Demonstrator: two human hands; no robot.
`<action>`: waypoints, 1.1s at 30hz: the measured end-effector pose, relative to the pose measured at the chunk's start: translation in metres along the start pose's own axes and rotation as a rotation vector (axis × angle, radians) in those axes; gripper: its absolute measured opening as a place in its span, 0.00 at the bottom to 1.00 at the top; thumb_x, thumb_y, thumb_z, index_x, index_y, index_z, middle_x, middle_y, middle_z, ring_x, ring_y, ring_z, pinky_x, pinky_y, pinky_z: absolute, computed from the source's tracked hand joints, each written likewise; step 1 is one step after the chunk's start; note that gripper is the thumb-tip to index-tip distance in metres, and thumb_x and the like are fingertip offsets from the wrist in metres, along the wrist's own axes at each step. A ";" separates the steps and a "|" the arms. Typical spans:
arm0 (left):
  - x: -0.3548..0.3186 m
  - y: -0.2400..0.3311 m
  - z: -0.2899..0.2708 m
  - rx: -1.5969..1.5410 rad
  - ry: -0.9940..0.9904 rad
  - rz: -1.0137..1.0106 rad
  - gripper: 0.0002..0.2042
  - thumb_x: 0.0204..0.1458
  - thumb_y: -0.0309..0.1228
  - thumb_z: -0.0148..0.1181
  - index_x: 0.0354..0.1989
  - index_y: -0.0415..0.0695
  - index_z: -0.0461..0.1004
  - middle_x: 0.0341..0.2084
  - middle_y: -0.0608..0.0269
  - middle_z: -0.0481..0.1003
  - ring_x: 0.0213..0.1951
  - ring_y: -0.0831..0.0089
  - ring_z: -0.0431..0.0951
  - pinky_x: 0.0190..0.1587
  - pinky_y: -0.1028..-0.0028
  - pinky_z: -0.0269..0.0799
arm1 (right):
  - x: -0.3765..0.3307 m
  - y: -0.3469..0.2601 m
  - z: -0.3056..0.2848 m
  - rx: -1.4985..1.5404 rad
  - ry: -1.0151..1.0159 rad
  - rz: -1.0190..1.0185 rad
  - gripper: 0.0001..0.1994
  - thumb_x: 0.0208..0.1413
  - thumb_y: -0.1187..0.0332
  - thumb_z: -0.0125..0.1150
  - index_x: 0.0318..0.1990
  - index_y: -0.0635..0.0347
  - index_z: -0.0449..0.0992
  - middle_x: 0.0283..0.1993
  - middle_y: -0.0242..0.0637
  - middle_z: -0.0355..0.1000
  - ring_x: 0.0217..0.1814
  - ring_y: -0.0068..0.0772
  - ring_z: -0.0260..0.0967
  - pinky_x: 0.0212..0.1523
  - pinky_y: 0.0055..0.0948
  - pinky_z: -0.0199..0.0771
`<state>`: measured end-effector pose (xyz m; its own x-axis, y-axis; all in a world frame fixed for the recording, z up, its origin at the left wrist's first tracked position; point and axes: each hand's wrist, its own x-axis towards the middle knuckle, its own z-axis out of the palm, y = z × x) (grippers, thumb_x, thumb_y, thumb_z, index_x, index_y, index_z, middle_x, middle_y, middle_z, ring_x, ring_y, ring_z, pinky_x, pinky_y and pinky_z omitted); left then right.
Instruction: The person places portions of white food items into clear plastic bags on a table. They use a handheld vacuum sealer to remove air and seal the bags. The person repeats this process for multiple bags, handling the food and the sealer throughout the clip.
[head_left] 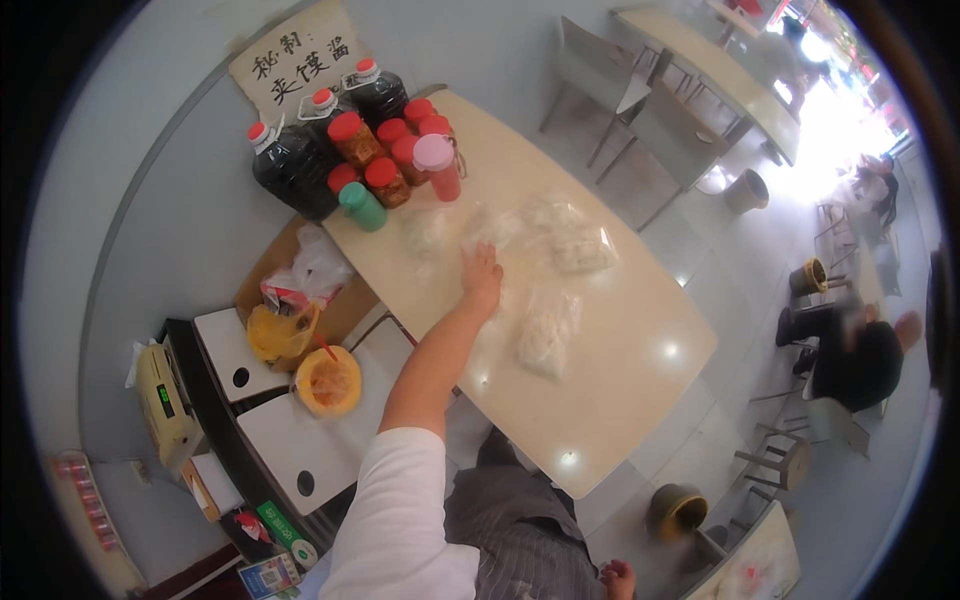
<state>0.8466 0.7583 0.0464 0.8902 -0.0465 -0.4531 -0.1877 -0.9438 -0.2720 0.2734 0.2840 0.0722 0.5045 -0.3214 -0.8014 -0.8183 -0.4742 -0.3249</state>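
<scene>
My left hand [483,278] reaches over the cream table [630,400], its fingers stretched out onto a clear plastic bag [490,228] with pale contents. Around that bag lie more clear bags of whitish food: one bag [427,232] to its left, two overlapping bags [582,250] to its right, and a larger bag [548,335] nearer to me. What exactly is inside cannot be made out. At the lower edge, my right hand [618,578] hangs low beside my apron with its fingers curled. Whether anything is in it stays hidden.
Dark bottles [290,165], red-lidded jars [385,180], a pink cup [437,165] and a green bottle [362,206] crowd the table's far left end. A yellow bowl [328,381] stands on the white-topped counter [300,440]. Chairs [670,140] and a seated person [855,360] are to the right.
</scene>
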 end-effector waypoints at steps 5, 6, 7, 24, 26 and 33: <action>0.049 -0.030 0.067 0.040 0.146 -0.082 0.24 0.53 0.35 0.50 0.61 0.52 0.61 0.68 0.63 0.43 0.69 0.58 0.39 0.64 0.42 0.34 | -0.005 -0.042 0.008 -0.256 -0.100 -0.030 0.26 0.54 0.48 0.51 0.56 0.54 0.67 0.58 0.53 0.63 0.61 0.41 0.60 0.57 0.43 0.62; 0.047 -0.027 0.058 0.091 0.115 -0.082 0.24 0.53 0.34 0.49 0.61 0.52 0.61 0.68 0.62 0.43 0.69 0.59 0.40 0.64 0.42 0.35 | -0.013 -0.045 0.013 -0.340 -0.133 -0.034 0.27 0.55 0.47 0.51 0.57 0.53 0.67 0.59 0.53 0.62 0.62 0.40 0.59 0.58 0.43 0.61; 0.041 -0.025 0.043 0.145 0.087 -0.083 0.23 0.54 0.34 0.48 0.61 0.53 0.61 0.68 0.62 0.44 0.69 0.59 0.40 0.64 0.42 0.36 | -0.019 -0.050 0.020 -0.415 -0.167 -0.041 0.27 0.55 0.46 0.50 0.57 0.52 0.66 0.61 0.53 0.61 0.64 0.40 0.58 0.58 0.43 0.61; -0.076 0.166 -0.016 -0.309 0.492 0.197 0.19 0.54 0.31 0.45 0.55 0.42 0.66 0.61 0.49 0.58 0.62 0.46 0.55 0.57 0.46 0.56 | -0.040 0.033 0.119 0.539 0.210 0.264 0.13 0.49 0.76 0.54 0.43 0.61 0.75 0.37 0.37 0.75 0.36 0.27 0.71 0.38 0.26 0.71; -0.115 0.209 -0.024 -0.445 0.581 0.434 0.17 0.49 0.27 0.50 0.49 0.39 0.69 0.54 0.48 0.65 0.56 0.49 0.62 0.53 0.53 0.62 | -0.047 0.051 0.138 0.529 0.256 0.279 0.13 0.49 0.75 0.55 0.44 0.61 0.75 0.37 0.37 0.76 0.38 0.29 0.72 0.39 0.28 0.72; -0.295 0.387 0.056 -0.577 0.125 1.280 0.11 0.43 0.24 0.54 0.37 0.43 0.73 0.33 0.51 0.72 0.38 0.53 0.73 0.41 0.60 0.69 | -0.094 0.141 0.199 0.883 0.358 0.383 0.13 0.48 0.72 0.57 0.44 0.61 0.75 0.40 0.38 0.76 0.42 0.31 0.72 0.45 0.29 0.71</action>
<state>0.4884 0.4246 0.0270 0.2713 -0.9620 -0.0322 -0.7169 -0.2242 0.6602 0.0557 0.4105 0.0011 0.1008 -0.6189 -0.7790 -0.7796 0.4373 -0.4483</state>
